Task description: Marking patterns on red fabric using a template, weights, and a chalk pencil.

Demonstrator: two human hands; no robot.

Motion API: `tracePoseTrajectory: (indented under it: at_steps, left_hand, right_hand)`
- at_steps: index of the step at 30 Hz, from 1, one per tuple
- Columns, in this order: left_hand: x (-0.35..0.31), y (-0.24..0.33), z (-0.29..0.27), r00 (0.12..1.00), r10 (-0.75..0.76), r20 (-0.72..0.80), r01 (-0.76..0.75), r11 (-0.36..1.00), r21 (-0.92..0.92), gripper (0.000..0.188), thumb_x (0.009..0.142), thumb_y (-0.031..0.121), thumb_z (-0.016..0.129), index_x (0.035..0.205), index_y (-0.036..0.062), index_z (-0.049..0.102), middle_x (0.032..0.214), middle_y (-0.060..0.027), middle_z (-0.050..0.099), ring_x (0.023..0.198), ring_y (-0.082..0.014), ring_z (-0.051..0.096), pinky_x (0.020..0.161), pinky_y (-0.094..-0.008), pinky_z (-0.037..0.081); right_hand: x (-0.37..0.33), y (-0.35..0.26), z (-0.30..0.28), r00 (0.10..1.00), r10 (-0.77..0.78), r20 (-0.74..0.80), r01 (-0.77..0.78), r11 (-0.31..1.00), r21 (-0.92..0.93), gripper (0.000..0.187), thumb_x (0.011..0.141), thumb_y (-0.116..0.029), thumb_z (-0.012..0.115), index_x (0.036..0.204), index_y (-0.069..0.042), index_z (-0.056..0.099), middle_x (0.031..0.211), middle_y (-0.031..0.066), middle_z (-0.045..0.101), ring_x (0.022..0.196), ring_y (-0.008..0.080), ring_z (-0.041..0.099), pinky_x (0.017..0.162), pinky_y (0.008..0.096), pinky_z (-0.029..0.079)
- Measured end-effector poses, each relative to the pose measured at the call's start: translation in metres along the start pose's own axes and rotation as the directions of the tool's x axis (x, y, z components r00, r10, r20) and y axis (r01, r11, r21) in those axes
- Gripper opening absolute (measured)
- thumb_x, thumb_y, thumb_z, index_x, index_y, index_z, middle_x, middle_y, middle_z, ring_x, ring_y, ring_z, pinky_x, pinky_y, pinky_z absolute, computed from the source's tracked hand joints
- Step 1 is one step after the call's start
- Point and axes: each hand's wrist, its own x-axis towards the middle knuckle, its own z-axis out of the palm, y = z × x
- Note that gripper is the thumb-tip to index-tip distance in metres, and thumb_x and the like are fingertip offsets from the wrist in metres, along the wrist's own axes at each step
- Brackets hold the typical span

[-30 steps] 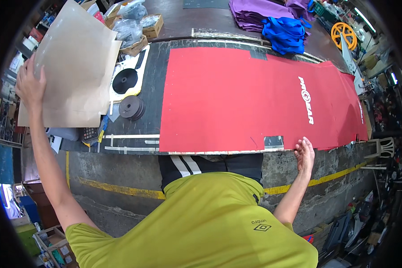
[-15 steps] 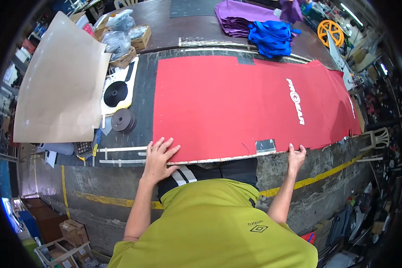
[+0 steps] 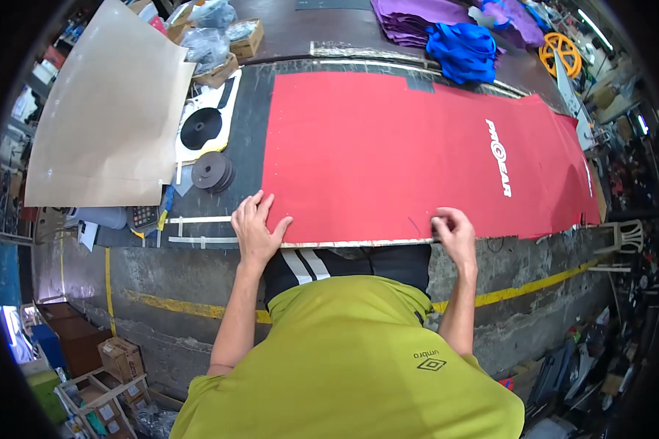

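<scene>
A large red fabric sheet (image 3: 344,154) with white print toward its right end lies flat along the table's near side. My left hand (image 3: 256,227) is open, its fingers spread over the sheet's near left corner and the dark table top beside it. At the near edge, further right, my right hand (image 3: 455,233) is bent with thumb and forefinger together on the fabric, where a small notch is cut. The hand covers most of that notch. A short dark line marks the red cloth just left of these fingertips.
Left of the fabric are a black reel (image 3: 200,129), grey discs (image 3: 213,172), a large brown sheet (image 3: 110,117) and a calculator (image 3: 145,217). Boxes with plastic bags (image 3: 206,45) stand behind. Blue straps (image 3: 461,53) and purple fabric (image 3: 417,18) lie at the back right.
My right hand has moved left onto the notch, its fingers curling in. My left hand has shifted slightly left, still spread at the corner. The whole view has shifted a little.
</scene>
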Motion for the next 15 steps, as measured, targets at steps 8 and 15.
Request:
tracePoseTrajectory:
  at_steps: [8, 15]
  left_hand:
    - [-0.01, -0.005, -0.004, 0.998, 0.017, -0.065, -0.017, 1.0, 0.013, 0.079, 0.092, 0.043, 0.083, 0.153, 0.0005, 0.058, 0.158, -0.0201, 0.055, 0.149, -0.0406, 0.045, 0.124, -0.0542, 0.031]
    - [-0.012, 0.003, -0.008, 1.0, -0.025, -0.012, 0.026, 0.998, 0.056, 0.095, 0.089, 0.048, 0.086, 0.161, 0.0002, 0.048, 0.154, -0.0211, 0.055, 0.147, -0.0393, 0.046, 0.124, -0.0574, 0.029]
  right_hand:
    - [-0.029, -0.04, 0.035, 0.977, -0.214, -0.007, 0.191, 0.884, -0.427, 0.01, 0.092, -0.014, 0.083, 0.095, -0.004, 0.081, 0.087, 0.0114, 0.074, 0.075, 0.0276, 0.074, 0.071, 0.0388, 0.057]
    - [-0.036, -0.045, -0.012, 0.793, 0.195, 0.577, -0.065, 0.969, -0.238, 0.027, 0.093, -0.024, 0.084, 0.083, -0.001, 0.076, 0.064, 0.0056, 0.066, 0.062, 0.0126, 0.06, 0.063, 0.0343, 0.051]
